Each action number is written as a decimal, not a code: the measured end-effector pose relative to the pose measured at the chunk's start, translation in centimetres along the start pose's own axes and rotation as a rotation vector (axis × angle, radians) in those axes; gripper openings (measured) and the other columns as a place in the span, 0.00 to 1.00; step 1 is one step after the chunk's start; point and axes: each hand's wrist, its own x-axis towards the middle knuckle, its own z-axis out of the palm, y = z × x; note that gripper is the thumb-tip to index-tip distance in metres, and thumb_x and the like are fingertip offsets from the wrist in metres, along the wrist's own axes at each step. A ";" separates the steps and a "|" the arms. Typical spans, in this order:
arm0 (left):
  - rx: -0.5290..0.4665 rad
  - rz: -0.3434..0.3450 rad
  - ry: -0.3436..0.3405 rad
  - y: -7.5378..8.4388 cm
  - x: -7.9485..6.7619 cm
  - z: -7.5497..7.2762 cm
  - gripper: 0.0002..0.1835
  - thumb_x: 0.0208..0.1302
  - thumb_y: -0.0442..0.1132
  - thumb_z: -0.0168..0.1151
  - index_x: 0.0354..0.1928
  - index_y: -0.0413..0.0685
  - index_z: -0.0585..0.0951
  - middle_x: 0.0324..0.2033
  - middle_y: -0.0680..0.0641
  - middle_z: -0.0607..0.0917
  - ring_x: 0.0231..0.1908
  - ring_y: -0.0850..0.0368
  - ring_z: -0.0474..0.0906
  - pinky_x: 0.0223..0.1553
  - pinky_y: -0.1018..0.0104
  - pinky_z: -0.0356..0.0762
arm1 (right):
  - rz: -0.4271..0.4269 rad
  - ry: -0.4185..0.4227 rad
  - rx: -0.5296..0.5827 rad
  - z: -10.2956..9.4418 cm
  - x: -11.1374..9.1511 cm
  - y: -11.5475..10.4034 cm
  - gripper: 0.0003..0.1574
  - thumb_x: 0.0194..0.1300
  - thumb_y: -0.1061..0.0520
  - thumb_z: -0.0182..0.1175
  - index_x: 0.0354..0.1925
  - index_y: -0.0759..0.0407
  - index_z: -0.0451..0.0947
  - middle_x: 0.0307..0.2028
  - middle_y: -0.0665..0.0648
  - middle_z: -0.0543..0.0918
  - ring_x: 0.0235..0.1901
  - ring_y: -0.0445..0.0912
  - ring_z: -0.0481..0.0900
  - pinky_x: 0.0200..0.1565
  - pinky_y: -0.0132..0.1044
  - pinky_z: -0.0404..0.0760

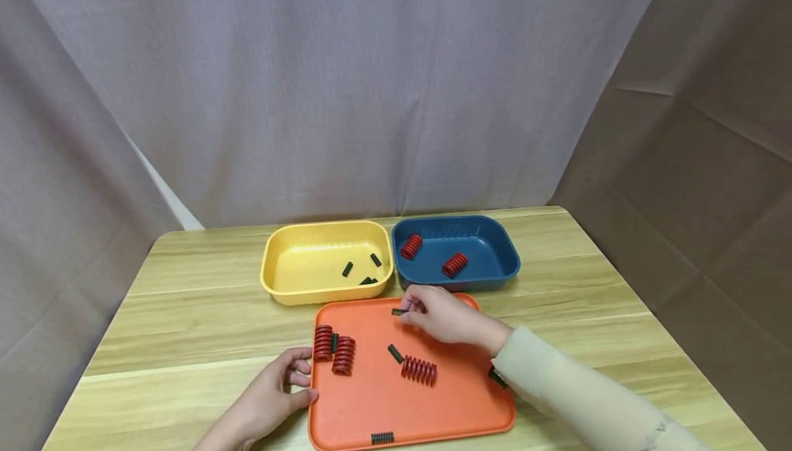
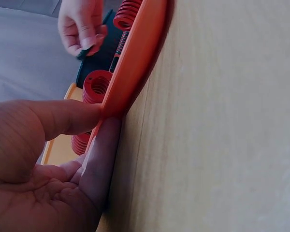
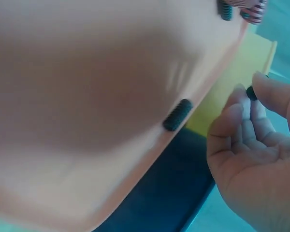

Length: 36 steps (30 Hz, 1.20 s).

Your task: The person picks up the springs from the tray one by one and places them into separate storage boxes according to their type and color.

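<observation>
My left hand [image 1: 272, 392] holds the left edge of an orange tray [image 1: 346, 410], thumb [image 2: 67, 116] on the rim. Over the tray's far side, my right hand [image 1: 442, 315] pinches a small dark spring [image 3: 252, 93] between thumb and forefinger. Another dark spring [image 3: 178, 115] lies on the tray by its far rim. Close to my left hand stand two thick red springs [image 1: 343, 355], with a dark spring [image 1: 335, 342] between them. Mid-tray, a red spring [image 1: 419, 370] lies beside a dark spring [image 1: 394, 353].
Behind the tray, a yellow bin [image 1: 297, 294] holds several dark springs. A blue bin [image 1: 427, 273] beside it contains red springs [image 1: 454, 265]. One dark spring [image 1: 381, 438] lies by the tray's near rim; another [image 1: 497, 377] is partly under my right sleeve. A curtain [image 1: 371, 93] hangs behind the table.
</observation>
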 end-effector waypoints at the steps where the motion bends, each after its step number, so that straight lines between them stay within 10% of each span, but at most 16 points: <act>1: 0.000 -0.001 0.001 0.0 0.0 0.0 0.33 0.52 0.31 0.72 0.61 0.37 0.69 0.43 0.44 0.74 0.43 0.52 0.74 0.40 0.68 0.73 | 0.002 0.012 0.016 0.0 0.2 -0.3 0.05 0.66 0.53 0.63 0.36 0.48 0.74 0.29 0.45 0.77 0.29 0.39 0.75 0.35 0.34 0.76; 16: -0.020 -0.005 0.016 -0.1 0.0 0.1 0.33 0.52 0.30 0.72 0.60 0.37 0.70 0.44 0.44 0.73 0.43 0.52 0.74 0.40 0.68 0.73 | -0.005 0.249 0.141 0.9 4.6 -4.3 0.07 0.67 0.50 0.61 0.40 0.50 0.75 0.31 0.47 0.77 0.32 0.42 0.74 0.35 0.35 0.75; 36: -0.018 -0.014 0.004 0.0 0.0 0.1 0.34 0.52 0.31 0.72 0.61 0.37 0.69 0.44 0.44 0.74 0.43 0.52 0.74 0.40 0.67 0.74 | 0.146 0.297 0.104 5.2 11.4 -7.1 0.07 0.68 0.50 0.60 0.38 0.51 0.75 0.30 0.46 0.78 0.28 0.40 0.75 0.34 0.34 0.74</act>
